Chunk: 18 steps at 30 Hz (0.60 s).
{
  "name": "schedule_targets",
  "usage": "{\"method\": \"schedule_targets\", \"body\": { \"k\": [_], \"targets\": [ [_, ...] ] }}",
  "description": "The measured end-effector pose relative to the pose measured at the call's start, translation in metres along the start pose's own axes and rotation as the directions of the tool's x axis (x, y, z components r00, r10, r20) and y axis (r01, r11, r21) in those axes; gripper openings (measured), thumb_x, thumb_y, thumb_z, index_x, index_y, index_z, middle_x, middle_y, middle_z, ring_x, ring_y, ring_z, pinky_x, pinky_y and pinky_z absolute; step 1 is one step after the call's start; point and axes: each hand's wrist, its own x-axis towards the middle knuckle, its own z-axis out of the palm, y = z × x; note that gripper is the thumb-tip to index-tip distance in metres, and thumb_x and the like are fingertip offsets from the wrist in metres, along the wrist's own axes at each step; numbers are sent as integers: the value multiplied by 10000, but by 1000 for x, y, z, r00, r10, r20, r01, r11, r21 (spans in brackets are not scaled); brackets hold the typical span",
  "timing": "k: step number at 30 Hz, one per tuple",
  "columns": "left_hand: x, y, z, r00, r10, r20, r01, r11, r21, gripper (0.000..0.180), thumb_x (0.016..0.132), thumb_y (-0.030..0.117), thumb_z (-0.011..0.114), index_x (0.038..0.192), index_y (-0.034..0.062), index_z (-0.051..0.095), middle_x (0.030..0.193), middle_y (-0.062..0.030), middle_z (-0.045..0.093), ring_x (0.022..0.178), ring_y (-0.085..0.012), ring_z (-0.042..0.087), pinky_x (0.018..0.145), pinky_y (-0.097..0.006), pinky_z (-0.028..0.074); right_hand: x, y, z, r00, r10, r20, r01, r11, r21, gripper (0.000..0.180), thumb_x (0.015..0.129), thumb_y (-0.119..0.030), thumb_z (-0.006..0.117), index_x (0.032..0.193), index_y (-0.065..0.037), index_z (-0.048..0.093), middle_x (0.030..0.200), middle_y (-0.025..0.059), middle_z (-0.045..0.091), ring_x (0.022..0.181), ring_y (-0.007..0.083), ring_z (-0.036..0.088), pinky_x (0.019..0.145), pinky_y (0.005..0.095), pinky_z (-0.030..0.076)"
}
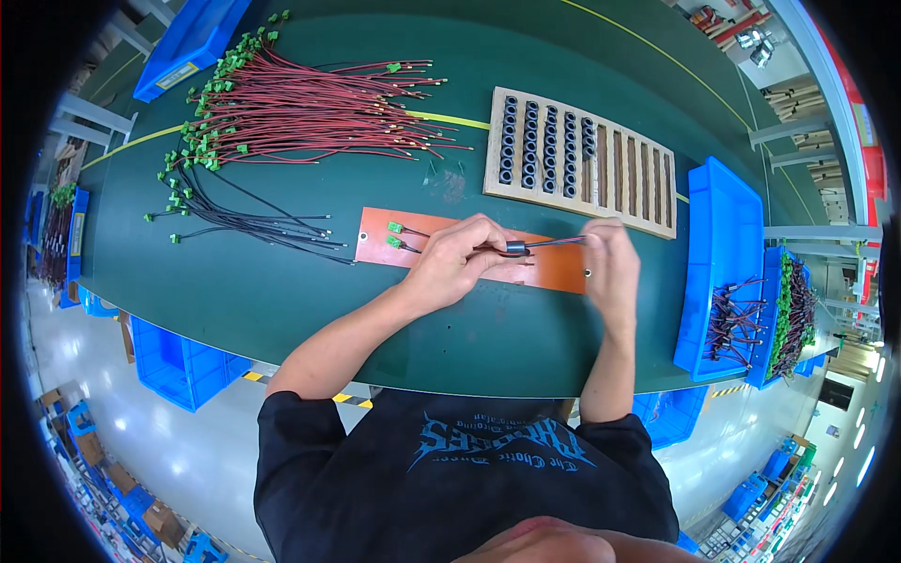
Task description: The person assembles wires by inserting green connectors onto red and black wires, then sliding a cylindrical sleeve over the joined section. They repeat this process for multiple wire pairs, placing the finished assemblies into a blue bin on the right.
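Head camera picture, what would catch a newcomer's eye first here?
First, the two hands at the middle: the left hand and right hand hold red and black wires threaded through a small dark ring, above an orange board. Then the big fan of red wires with green connectors at upper left, and the wooden rack of dark rings at upper right.

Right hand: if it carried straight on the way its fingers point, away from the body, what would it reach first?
Probably the wooden slotted tray. The right hand, pinching red and black wires over the orange board, points up-table toward the tray's near edge. Depth is hard to judge.
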Motion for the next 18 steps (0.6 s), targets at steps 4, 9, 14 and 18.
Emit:
{"method": "schedule_targets", "body": {
  "k": [4, 9, 14, 18],
  "targets": [
    [3, 6, 3, 995, -82, 50, 82, 996, -15, 143, 916, -88, 659, 1031, -36, 593, 1070, -127, 657, 1027, -253, 720, 929, -362, 598, -13, 12, -1, 988, 149, 38, -153, 977, 149, 91, 1053, -50, 551, 984, 5, 575, 939, 123, 655, 839, 230, 648, 788, 335, 534],
    [4, 2, 4, 997, -43, 60, 44, 999, -22, 175, 894, -84, 678, 1045, -34, 604, 1054, -121, 638, 1027, -246, 717, 962, -369, 593, -29, 15, 13, 984, 164, 64, -175, 901, 397, 148, 966, -16, 669, 1113, 1, 666, 954, 107, 692, 837, 178, 683, 829, 320, 530],
    [10, 7, 0, 991, -42, 127, 36, 998, 47, 173, 877, -120, 677, 1020, -36, 627, 1119, -124, 631, 1063, -220, 704, 987, -351, 593, -31, 12, 19, 996, 54, 68, -68, 972, 224, 190, 928, -54, 747, 1104, -5, 695, 999, 106, 739, 869, 198, 700, 869, 323, 538],
    [15, 3, 1, 995, 22, 95, -34, 991, 129, 131, 870, -115, 699, 959, -32, 649, 1164, -130, 634, 1073, -201, 696, 958, -330, 602, -26, -19, 18, 998, 59, -5, -56, 966, 254, 206, 950, -75, 741, 1141, -10, 701, 997, 104, 736, 907, 212, 702, 853, 322, 547]
  ]
}}
